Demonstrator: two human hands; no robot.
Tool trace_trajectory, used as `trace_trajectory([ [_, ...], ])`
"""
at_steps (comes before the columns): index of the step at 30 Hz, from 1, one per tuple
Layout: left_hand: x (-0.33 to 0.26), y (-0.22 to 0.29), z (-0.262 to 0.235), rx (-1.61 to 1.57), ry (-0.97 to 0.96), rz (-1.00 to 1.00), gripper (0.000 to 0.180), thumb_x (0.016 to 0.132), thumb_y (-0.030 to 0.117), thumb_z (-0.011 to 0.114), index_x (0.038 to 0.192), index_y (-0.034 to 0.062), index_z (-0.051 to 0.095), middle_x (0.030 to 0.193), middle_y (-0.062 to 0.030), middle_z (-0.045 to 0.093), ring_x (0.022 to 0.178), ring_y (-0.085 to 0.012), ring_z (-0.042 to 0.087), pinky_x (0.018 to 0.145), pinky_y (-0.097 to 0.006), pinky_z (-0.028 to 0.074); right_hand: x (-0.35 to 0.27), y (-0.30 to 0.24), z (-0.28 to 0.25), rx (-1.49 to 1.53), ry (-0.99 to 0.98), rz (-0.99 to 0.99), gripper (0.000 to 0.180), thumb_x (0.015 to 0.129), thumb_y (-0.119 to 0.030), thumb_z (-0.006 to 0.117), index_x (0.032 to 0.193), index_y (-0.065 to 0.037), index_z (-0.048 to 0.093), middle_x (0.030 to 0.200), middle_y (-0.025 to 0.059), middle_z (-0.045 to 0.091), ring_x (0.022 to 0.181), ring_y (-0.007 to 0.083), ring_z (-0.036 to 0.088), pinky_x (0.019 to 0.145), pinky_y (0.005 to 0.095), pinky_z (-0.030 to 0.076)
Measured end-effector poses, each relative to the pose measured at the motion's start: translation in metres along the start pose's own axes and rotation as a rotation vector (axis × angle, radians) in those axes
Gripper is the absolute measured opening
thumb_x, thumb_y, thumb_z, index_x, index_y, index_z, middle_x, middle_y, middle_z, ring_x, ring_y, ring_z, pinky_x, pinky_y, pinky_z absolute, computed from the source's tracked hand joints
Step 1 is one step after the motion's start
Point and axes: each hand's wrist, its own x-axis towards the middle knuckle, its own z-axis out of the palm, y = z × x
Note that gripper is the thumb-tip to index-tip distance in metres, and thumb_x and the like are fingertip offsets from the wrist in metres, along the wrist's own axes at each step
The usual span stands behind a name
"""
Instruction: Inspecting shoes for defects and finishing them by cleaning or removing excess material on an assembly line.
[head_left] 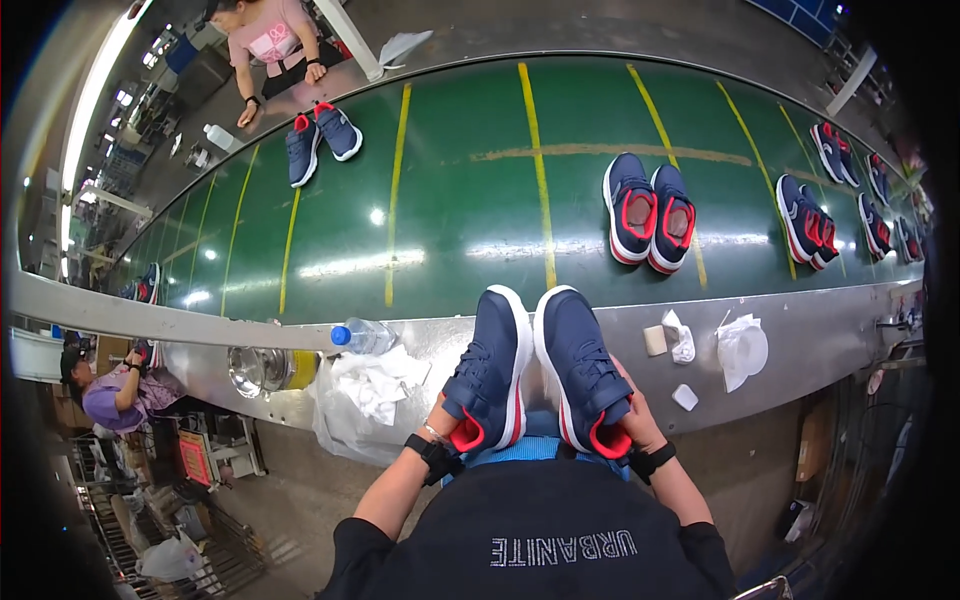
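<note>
In each hand I hold a navy sneaker with a white and red sole, toes pointing away from me over the metal ledge. My left hand (441, 418) is closed around the heel end of the left sneaker (488, 350). Gripping the right sneaker (583, 350) by its outer heel side is my right hand (640, 410). The two sneakers stand close together at the toes, with a narrow gap between them. Red lining shows at both openings. Most of my fingers are hidden behind the shoes.
A green conveyor belt (460, 220) with yellow lines carries several pairs of sneakers, one pair (648, 212) at right. On the metal ledge (630, 320) lie a plastic bottle (365, 337), white rags (375, 385), a beige block (655, 341) and crumpled white material (742, 350). Co-workers stand across and at left.
</note>
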Motion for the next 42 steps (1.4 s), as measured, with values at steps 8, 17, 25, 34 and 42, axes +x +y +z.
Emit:
trace_trajectory([
  [8, -0.012, 0.037, -0.002, 0.273, -0.142, 0.356, 0.059, 0.079, 0.001, 0.053, 0.134, 0.0025, 0.031, 0.126, -0.0079, 0.046, 0.110, -0.0133, 0.047, 0.094, -0.026, 0.035, -0.001, 0.015, 0.006, -0.172, 0.024, -0.017, 0.072, 0.072, -0.003, 0.057, 0.136, -0.002, 0.023, 0.132, 0.0106, 0.036, 0.118, 0.0163, 0.039, 0.099, 0.0283, 0.028],
  [17, -0.021, 0.039, -0.035, 0.463, 0.044, 0.451, 0.070, 0.068, -0.005, 0.060, 0.132, 0.0112, 0.037, 0.126, -0.0133, 0.046, 0.113, -0.0232, 0.047, 0.095, -0.030, 0.036, 0.001, 0.031, 0.041, -0.679, 0.183, -0.238, 0.067, 0.064, -0.001, 0.059, 0.128, -0.008, 0.040, 0.126, 0.0155, 0.039, 0.119, 0.0288, 0.038, 0.100, 0.0333, 0.028],
  [25, -0.032, 0.044, -0.022, 0.928, 0.367, 0.657, 0.077, 0.058, -0.007, 0.059, 0.130, 0.0112, 0.039, 0.119, -0.0178, 0.042, 0.109, -0.0350, 0.043, 0.094, -0.037, 0.034, 0.003, 0.023, 0.057, -0.979, 0.258, -0.307, 0.070, 0.057, -0.005, 0.060, 0.125, -0.012, 0.044, 0.124, 0.0168, 0.039, 0.114, 0.0327, 0.039, 0.097, 0.0366, 0.027],
  [34, -0.040, 0.035, -0.019, 1.038, 0.476, 0.716, 0.076, 0.059, -0.001, 0.064, 0.130, 0.0115, 0.039, 0.119, -0.0195, 0.041, 0.110, -0.0360, 0.041, 0.094, -0.040, 0.033, 0.002, 0.025, 0.057, -1.029, 0.242, -0.327, 0.069, 0.057, -0.004, 0.059, 0.124, -0.012, 0.045, 0.124, 0.0169, 0.039, 0.115, 0.0334, 0.038, 0.097, 0.0383, 0.027],
  [42, -0.023, 0.016, -0.023, 0.910, 0.276, 0.533, 0.074, 0.062, -0.010, 0.054, 0.130, 0.0123, 0.039, 0.116, -0.0187, 0.047, 0.109, -0.0331, 0.046, 0.093, -0.035, 0.036, 0.008, 0.039, 0.029, -0.847, 0.164, -0.087, 0.064, 0.066, -0.005, 0.057, 0.127, -0.010, 0.041, 0.119, 0.0189, 0.049, 0.111, 0.0321, 0.046, 0.095, 0.0362, 0.035],
])
